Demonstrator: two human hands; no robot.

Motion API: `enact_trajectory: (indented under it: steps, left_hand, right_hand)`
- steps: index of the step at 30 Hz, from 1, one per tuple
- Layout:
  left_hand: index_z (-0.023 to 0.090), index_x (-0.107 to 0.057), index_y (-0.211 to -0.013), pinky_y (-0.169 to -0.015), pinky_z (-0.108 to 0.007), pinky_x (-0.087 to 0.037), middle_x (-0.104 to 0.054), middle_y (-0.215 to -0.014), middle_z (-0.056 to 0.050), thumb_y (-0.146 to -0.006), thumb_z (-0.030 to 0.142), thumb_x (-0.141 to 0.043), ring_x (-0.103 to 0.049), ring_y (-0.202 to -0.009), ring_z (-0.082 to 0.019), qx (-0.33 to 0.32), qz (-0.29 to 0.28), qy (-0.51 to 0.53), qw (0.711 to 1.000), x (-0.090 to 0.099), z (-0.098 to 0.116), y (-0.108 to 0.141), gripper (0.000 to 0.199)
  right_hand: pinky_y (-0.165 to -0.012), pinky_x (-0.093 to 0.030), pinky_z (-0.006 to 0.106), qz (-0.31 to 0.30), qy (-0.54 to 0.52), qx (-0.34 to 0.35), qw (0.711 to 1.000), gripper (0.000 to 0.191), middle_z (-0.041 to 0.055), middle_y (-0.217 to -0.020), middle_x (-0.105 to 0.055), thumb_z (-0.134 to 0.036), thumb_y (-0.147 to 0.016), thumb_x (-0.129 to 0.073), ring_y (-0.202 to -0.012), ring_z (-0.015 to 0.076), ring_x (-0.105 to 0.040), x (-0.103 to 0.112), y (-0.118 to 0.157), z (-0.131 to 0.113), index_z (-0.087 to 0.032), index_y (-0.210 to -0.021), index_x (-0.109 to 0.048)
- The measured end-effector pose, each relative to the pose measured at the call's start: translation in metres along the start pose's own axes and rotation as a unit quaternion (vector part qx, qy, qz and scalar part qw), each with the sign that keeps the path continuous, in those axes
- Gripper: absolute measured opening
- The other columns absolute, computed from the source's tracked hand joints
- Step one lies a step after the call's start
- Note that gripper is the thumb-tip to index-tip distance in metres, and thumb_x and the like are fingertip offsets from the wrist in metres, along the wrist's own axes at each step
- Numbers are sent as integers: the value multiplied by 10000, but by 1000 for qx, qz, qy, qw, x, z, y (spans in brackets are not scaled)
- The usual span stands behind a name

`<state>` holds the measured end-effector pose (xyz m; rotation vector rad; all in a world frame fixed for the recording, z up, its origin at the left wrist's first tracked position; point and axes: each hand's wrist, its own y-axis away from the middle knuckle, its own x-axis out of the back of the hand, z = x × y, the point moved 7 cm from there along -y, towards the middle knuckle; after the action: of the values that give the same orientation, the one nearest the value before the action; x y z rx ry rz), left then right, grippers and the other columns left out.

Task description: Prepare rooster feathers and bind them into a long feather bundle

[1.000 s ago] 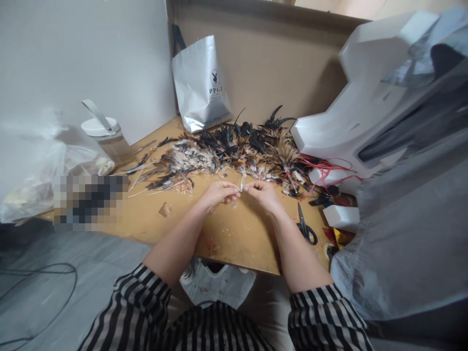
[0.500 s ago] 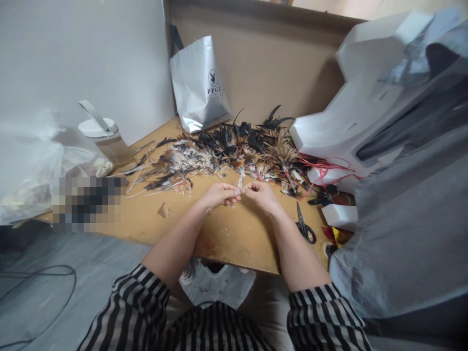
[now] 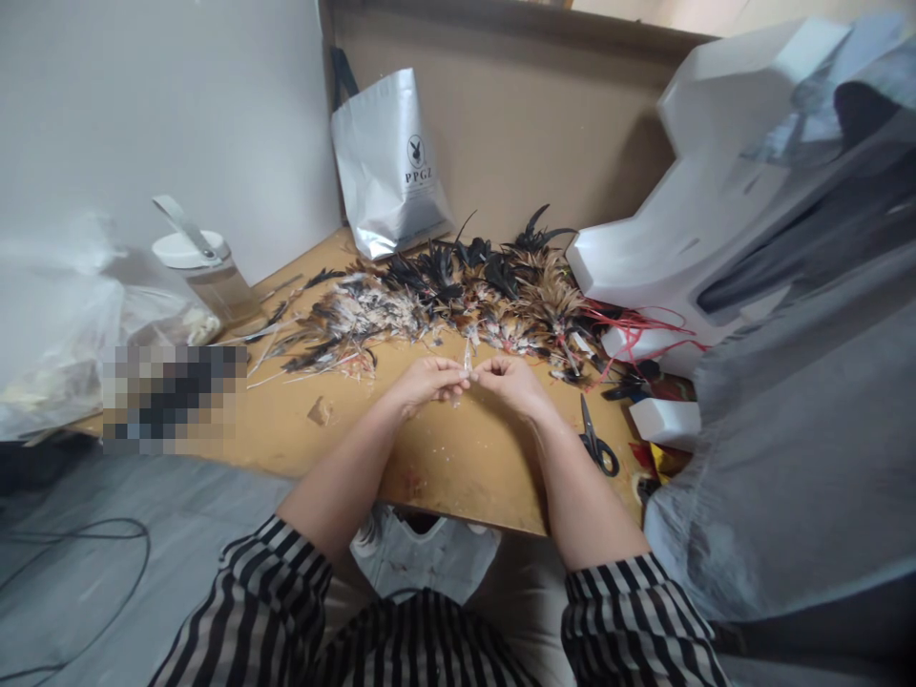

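Observation:
My left hand [image 3: 431, 382] is closed in a pinch, thumb and fingers together on the lower end of a thin, whitish, feather-like piece [image 3: 468, 355]. That piece points up and away from me, above the table. Right beside it, my right hand [image 3: 505, 382] pinches at the same lower end, its fingertips almost touching the left ones. The exact grip is too small to make out. Just beyond both hands lies a heap of black, brown and white feathers [image 3: 444, 277], some bundled at their stems.
Black scissors [image 3: 597, 441] lie right of my right forearm. Red strings [image 3: 644, 331] trail beside white foam [image 3: 622, 239] and grey cloth at the right. A silver bag [image 3: 386, 162] stands behind the feathers. At left are a lidded bottle [image 3: 225, 286] and a clear plastic bag [image 3: 57, 353].
The whitish piece has tilted slightly and shifted a little left between my fingertips. Both hands stay almost in place, still pinching.

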<state>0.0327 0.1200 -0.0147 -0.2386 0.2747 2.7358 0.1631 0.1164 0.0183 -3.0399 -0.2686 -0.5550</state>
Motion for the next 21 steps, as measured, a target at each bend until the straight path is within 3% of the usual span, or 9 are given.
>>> enact_trajectory:
  steps: [12, 21]
  left_hand:
    - [111, -679, -713, -463, -162, -360, -667, -704, -67, -614, 287, -711, -539, -526, -58, 11, -2, -2, 1000, 1, 1, 1, 205]
    - [110, -690, -741, -461, -159, -351, -672, -715, -72, -620, 297, -705, -526, -516, -52, -13, -1, -22, 1000, 1, 2, -1, 223]
  right_hand:
    - [-527, -308, 226, 14, -15, -12, 1000, 225, -16, -563, -567, -349, -610, -646, -501, 78, -407, 7, 0, 1, -129, -652, -629]
    - [-533, -303, 217, 17, -40, 9, 999, 298, -25, -580, -550, -412, -603, -673, -519, 76, -407, -5, -2, 3, -133, -672, -593]
